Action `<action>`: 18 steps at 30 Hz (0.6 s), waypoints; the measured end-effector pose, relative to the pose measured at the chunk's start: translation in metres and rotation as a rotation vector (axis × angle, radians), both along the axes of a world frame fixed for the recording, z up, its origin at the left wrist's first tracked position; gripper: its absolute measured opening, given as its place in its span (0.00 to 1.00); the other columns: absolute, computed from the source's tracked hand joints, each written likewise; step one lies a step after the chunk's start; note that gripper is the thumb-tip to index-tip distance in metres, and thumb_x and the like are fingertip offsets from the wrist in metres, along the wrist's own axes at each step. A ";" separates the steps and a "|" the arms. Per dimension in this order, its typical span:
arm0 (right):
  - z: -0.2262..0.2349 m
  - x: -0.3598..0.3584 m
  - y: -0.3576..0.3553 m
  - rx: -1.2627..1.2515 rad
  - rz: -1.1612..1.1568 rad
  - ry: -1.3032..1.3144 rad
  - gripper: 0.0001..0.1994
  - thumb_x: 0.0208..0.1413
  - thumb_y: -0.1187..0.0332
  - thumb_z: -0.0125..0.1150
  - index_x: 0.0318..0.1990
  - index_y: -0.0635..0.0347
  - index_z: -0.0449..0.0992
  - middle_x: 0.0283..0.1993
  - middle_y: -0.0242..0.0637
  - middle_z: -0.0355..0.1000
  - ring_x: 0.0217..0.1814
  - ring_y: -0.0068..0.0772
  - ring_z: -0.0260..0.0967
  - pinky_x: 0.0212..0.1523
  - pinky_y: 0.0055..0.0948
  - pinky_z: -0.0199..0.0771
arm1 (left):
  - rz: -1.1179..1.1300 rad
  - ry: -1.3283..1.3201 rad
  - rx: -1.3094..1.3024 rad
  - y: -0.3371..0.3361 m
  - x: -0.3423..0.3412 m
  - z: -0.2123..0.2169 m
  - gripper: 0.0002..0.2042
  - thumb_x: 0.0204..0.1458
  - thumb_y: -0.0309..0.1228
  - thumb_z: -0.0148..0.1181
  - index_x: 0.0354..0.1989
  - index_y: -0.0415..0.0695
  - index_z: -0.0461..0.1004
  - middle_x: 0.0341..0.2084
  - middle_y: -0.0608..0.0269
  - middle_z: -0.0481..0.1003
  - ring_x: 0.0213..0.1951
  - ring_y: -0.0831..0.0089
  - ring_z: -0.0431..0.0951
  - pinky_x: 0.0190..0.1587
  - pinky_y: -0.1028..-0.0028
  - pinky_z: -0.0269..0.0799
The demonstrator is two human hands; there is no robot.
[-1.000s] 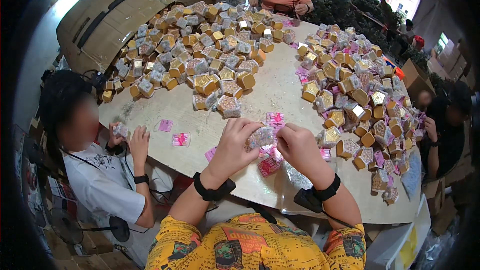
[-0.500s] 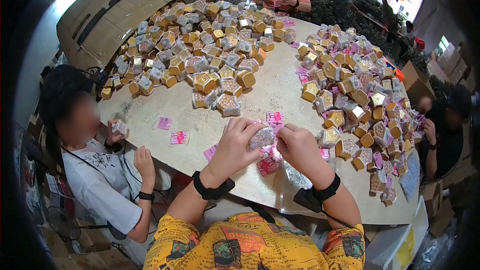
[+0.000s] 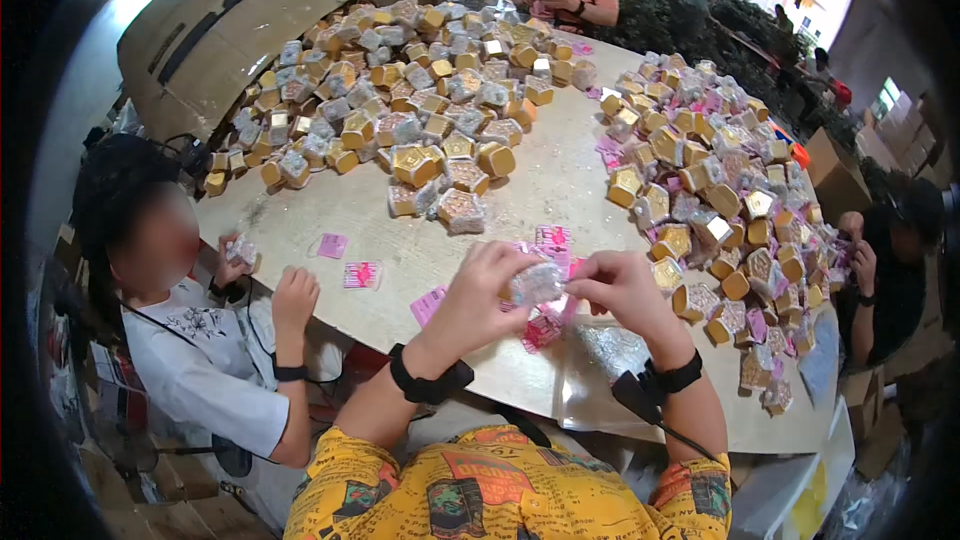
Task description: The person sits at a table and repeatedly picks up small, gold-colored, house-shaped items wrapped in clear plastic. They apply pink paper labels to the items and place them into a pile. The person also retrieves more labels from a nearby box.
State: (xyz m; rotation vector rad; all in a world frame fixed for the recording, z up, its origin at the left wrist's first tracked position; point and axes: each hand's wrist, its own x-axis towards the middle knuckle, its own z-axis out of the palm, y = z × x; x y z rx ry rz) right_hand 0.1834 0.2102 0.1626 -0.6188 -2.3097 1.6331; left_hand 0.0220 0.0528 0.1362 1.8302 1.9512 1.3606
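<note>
The pale table [image 3: 555, 175] carries a left heap [image 3: 400, 100] and a right heap [image 3: 705, 175] of gold, glittery ornaments. Near its front edge, the left hand [image 3: 482, 290] grips one glittery ornament [image 3: 540, 283]; the right hand [image 3: 625, 290] is pinched narrow beside it, whether holding anything cannot be told. Pink cards [image 3: 430, 306] lie around.

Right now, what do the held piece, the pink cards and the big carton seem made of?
Held piece: perhaps plastic, silvery and sparkling like glitter; core hidden. Pink cards: probably printed paper, lying thin and flat. Carton: likely cardboard, matte brown, broad bent panels.
</note>
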 end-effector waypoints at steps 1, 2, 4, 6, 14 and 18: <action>-0.007 0.002 0.002 -0.101 -0.007 0.050 0.06 0.49 0.71 0.67 0.27 0.65 0.77 0.19 0.30 0.71 0.17 0.15 0.65 0.18 0.16 0.62 | -0.011 0.024 0.015 0.001 0.002 0.000 0.24 0.36 0.26 0.65 0.48 0.43 0.74 0.40 0.56 0.70 0.45 0.59 0.69 0.48 0.67 0.68; -0.009 0.004 0.002 -0.157 -0.004 0.054 0.06 0.49 0.72 0.67 0.27 0.65 0.77 0.19 0.30 0.71 0.17 0.16 0.65 0.18 0.16 0.61 | -0.021 0.049 0.030 0.003 0.004 0.000 0.24 0.36 0.26 0.64 0.48 0.43 0.74 0.39 0.57 0.70 0.45 0.59 0.69 0.47 0.67 0.68; -0.011 0.008 0.004 -0.267 0.000 0.052 0.06 0.48 0.73 0.67 0.25 0.64 0.76 0.18 0.30 0.70 0.18 0.16 0.65 0.18 0.16 0.60 | -0.062 -0.027 0.009 0.006 0.010 -0.003 0.25 0.35 0.26 0.64 0.49 0.43 0.73 0.39 0.56 0.70 0.45 0.59 0.69 0.46 0.67 0.69; -0.020 0.009 0.008 -0.320 0.015 0.066 0.06 0.48 0.74 0.67 0.26 0.63 0.75 0.18 0.30 0.70 0.18 0.17 0.66 0.17 0.16 0.59 | -0.062 -0.044 0.010 0.009 0.012 -0.009 0.26 0.35 0.26 0.64 0.49 0.43 0.73 0.39 0.56 0.70 0.44 0.59 0.69 0.47 0.66 0.69; -0.009 0.055 0.079 0.150 -0.414 0.273 0.02 0.50 0.75 0.59 0.27 0.63 0.74 0.23 0.33 0.72 0.21 0.20 0.67 0.23 0.19 0.68 | -0.074 0.066 -0.065 0.036 -0.026 -0.010 0.28 0.42 0.37 0.66 0.54 0.44 0.69 0.44 0.50 0.70 0.50 0.54 0.68 0.55 0.59 0.63; 0.027 0.089 0.107 0.573 -0.768 0.452 0.10 0.53 0.73 0.62 0.43 0.62 0.72 0.33 0.36 0.72 0.29 0.24 0.72 0.25 0.19 0.72 | 0.208 0.377 -0.225 0.042 -0.087 -0.033 0.24 0.41 0.36 0.66 0.49 0.45 0.72 0.43 0.51 0.71 0.49 0.54 0.70 0.51 0.59 0.66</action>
